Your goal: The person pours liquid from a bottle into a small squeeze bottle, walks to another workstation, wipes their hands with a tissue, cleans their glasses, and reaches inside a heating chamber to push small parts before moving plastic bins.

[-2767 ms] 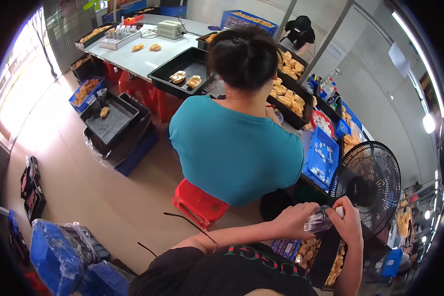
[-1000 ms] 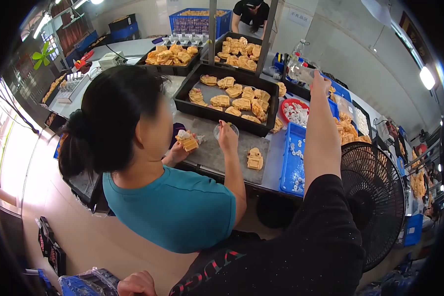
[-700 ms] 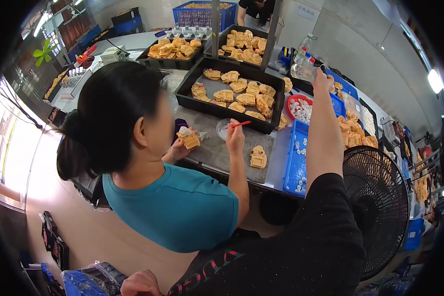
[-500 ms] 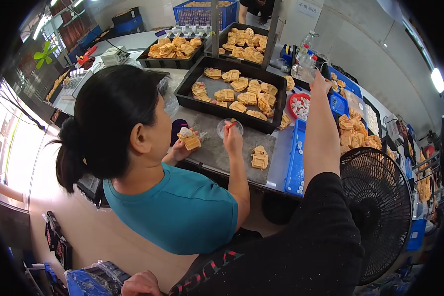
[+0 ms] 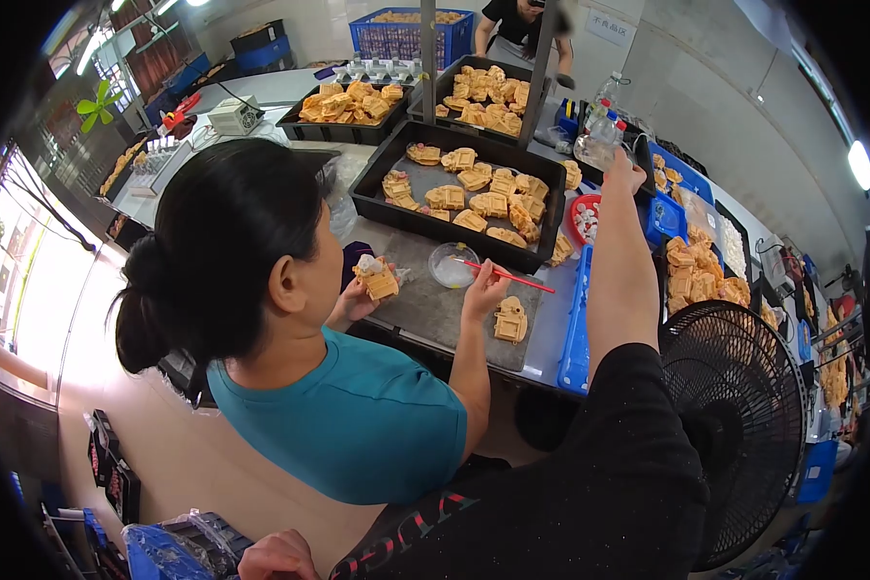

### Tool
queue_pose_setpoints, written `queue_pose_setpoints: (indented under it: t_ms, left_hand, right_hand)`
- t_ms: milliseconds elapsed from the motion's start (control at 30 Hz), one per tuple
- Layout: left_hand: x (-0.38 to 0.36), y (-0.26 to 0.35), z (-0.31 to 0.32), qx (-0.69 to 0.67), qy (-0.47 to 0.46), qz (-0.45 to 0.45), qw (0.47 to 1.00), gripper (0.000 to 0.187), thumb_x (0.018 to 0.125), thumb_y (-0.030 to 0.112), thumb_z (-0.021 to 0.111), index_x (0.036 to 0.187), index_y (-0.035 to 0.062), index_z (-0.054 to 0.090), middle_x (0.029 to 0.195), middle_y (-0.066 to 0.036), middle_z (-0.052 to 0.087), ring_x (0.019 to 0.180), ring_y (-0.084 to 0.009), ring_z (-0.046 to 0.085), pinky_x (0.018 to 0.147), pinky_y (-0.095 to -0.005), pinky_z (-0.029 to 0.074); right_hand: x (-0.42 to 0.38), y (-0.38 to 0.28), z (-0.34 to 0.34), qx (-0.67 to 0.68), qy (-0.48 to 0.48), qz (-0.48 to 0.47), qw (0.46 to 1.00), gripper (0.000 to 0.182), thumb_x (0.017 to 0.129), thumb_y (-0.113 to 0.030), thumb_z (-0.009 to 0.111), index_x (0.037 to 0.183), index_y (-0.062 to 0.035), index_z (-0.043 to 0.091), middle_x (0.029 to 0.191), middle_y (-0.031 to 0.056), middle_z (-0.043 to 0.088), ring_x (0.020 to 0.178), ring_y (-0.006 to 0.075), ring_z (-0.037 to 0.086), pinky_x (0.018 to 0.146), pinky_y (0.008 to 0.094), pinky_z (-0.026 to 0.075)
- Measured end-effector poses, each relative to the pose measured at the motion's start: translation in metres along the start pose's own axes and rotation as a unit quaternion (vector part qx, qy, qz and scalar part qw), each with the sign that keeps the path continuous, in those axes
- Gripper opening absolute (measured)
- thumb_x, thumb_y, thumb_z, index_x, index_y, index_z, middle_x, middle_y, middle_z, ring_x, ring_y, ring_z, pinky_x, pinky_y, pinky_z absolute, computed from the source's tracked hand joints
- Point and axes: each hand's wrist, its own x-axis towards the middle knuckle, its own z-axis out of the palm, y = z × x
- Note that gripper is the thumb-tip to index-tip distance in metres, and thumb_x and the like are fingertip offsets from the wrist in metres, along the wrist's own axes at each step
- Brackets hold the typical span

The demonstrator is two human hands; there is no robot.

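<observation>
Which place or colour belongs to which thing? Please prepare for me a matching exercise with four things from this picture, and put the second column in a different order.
Things:
1. clear bottle
2. thin red stick
3. round bowl
4. fan

Places and colours:
A. on the grey board
B. black, at the right side of the picture
C. in the seated co-worker's right hand
D. at the camera wearer's right hand

Right pairs: 1-D, 2-C, 3-A, 4-B.
</observation>
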Motion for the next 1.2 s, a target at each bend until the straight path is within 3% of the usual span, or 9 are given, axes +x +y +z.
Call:
queue_pose_setpoints:
  t_ms: [200, 633, 733, 833, 1000, 1133, 1200]
  left_hand:
    - [-0.017, -0.002, 0.001, 0.004, 0.041, 0.020, 0.999, 0.014, 0.075, -0.002, 0.061, 0.086, -0.0056, 0.053, 0.067, -0.011, 0.050, 0.056, -0.0201, 0.043, 0.051, -0.0334, 0.030]
    - [-0.014, 0.004, 0.008, 0.004, 0.037, 0.042, 0.998, 0.018, 0.073, -0.004, 0.059, 0.090, -0.0055, 0.051, 0.068, -0.010, 0.049, 0.056, -0.0191, 0.041, 0.052, -0.0341, 0.031]
    - [-0.010, 0.006, 0.020, 0.008, 0.083, 0.032, 0.996, 0.017, 0.073, -0.004, 0.059, 0.088, -0.0052, 0.052, 0.068, -0.010, 0.050, 0.055, -0.0188, 0.041, 0.052, -0.0339, 0.031]
    - [0.002, 0.009, 0.019, 0.020, 0.044, 0.014, 0.999, 0.016, 0.074, -0.002, 0.060, 0.089, -0.0050, 0.054, 0.066, -0.009, 0.050, 0.054, -0.0185, 0.042, 0.052, -0.0339, 0.031]
    - [0.011, 0.003, 0.036, 0.015, 0.085, 0.012, 0.996, 0.018, 0.077, 0.000, 0.060, 0.093, -0.0051, 0.055, 0.068, -0.010, 0.053, 0.055, -0.0187, 0.043, 0.053, -0.0343, 0.032]
    - [0.019, -0.009, 0.044, 0.009, 0.088, 0.025, 0.996, 0.023, 0.076, -0.002, 0.061, 0.098, -0.0057, 0.054, 0.068, -0.011, 0.053, 0.055, -0.0195, 0.043, 0.054, -0.0348, 0.033]
    - [0.025, -0.013, 0.050, 0.009, 0.099, 0.028, 0.995, 0.026, 0.083, 0.005, 0.062, 0.106, -0.0022, 0.055, 0.073, -0.011, 0.054, 0.059, -0.0189, 0.045, 0.057, -0.0344, 0.034]
  right_hand:
    - [-0.009, -0.022, -0.004, 0.011, -0.006, 0.008, 1.000, 0.063, 0.065, -0.033, 0.083, 0.111, -0.0066, 0.049, 0.112, 0.0173, 0.061, 0.097, 0.0284, 0.063, 0.087, 0.0357, 0.051]
    - [0.005, -0.054, 0.013, 0.048, 0.000, -0.040, 0.998, 0.067, 0.063, -0.040, 0.084, 0.109, -0.0061, 0.049, 0.107, 0.0186, 0.063, 0.091, 0.0291, 0.065, 0.081, 0.0377, 0.053]
    - [0.016, -0.063, 0.020, 0.038, -0.024, -0.039, 0.998, 0.068, 0.064, -0.019, 0.086, 0.114, -0.0054, 0.043, 0.111, 0.0147, 0.056, 0.085, 0.0238, 0.062, 0.060, 0.0358, 0.052]
    - [0.037, -0.059, 0.039, 0.071, -0.032, -0.068, 0.995, 0.067, 0.064, -0.017, 0.087, 0.114, -0.0041, 0.044, 0.107, 0.0152, 0.057, 0.087, 0.0229, 0.061, 0.065, 0.0374, 0.054]
    - [0.055, -0.056, 0.066, 0.086, -0.062, -0.058, 0.993, 0.071, 0.062, -0.016, 0.088, 0.116, -0.0027, 0.044, 0.108, 0.0165, 0.058, 0.091, 0.0240, 0.062, 0.075, 0.0368, 0.056]
    - [0.075, -0.051, 0.088, -0.098, 0.004, -0.133, 0.986, 0.071, 0.062, -0.023, 0.089, 0.117, -0.0028, 0.048, 0.110, 0.0169, 0.058, 0.092, 0.0244, 0.063, 0.074, 0.0376, 0.057]
    - [0.089, -0.044, 0.102, -0.085, -0.006, -0.181, 0.980, 0.072, 0.062, -0.026, 0.089, 0.118, -0.0025, 0.050, 0.109, 0.0169, 0.059, 0.092, 0.0254, 0.063, 0.075, 0.0388, 0.056]
